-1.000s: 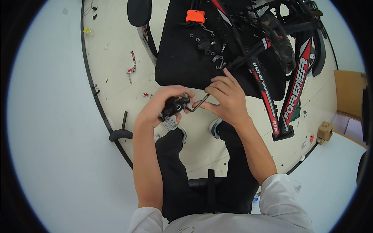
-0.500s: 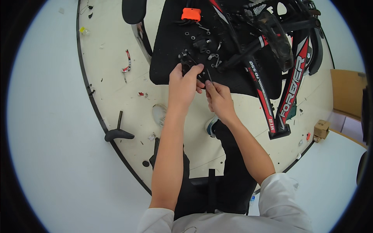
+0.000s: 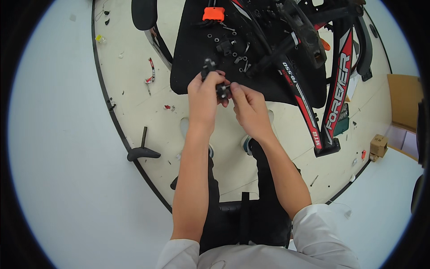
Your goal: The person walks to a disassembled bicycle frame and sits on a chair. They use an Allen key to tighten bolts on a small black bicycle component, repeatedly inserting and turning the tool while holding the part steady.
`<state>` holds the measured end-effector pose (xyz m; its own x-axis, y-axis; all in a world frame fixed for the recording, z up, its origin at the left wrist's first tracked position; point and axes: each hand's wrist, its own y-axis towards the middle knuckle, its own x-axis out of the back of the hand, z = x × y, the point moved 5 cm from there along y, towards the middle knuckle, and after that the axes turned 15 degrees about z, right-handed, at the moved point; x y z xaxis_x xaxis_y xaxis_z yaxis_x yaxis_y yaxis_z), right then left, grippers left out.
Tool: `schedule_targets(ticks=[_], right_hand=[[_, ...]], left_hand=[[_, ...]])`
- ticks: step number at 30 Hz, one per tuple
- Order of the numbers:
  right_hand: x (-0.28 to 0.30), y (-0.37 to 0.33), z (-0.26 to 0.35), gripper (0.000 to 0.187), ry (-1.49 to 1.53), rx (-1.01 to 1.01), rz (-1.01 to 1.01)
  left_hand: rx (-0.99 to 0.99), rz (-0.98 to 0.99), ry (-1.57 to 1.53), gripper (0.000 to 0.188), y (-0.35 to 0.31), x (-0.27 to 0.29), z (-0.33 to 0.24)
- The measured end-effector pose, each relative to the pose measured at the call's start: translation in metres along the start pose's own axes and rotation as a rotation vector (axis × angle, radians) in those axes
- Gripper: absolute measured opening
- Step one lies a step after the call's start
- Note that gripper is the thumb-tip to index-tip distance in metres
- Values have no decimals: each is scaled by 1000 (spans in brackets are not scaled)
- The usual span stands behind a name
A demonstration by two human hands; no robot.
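Seen from above, a small black bicycle part (image 3: 214,77) was mostly hidden inside the person's grip, its exact shape hard to make out. The left hand (image 3: 204,96) was curled tightly around it, its top end poking up past the fingers, long axis pointing away from the person. The right hand (image 3: 248,105) pinched its lower end with nearly closed fingertips. Both were held over the near edge of a black mat (image 3: 188,67), beside a red-and-black bicycle frame (image 3: 333,103)
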<state>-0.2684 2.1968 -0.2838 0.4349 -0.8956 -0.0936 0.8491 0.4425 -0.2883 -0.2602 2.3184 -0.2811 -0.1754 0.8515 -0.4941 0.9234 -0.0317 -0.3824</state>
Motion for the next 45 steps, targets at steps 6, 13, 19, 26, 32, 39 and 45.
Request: schedule_targets(ticks=[6,13,19,26,32,39,45], right_hand=[[-15,0,11,35,-254,48,73],[-45,-1,8,38,-209,65,195],[-56,7,-1,46,111,-99,348],[-57,1,-3,41,530,-276,530],[-47,5,-4,45,788,-170,573],[-23,2,10,53,653,-220,400],[-21,7,6,39,785,-140,435]], left_hand=[[24,-118,-87,26,0,14,1],[7,-122,-368,35,-6,32,-7],[-33,-191,-256,38,-1,43,-9],[-21,-293,-24,53,-7,42,-10],[-106,-357,333,55,-11,36,-23],[-173,-476,274,62,-10,47,-30],[74,-175,-43,54,-4,33,-8]])
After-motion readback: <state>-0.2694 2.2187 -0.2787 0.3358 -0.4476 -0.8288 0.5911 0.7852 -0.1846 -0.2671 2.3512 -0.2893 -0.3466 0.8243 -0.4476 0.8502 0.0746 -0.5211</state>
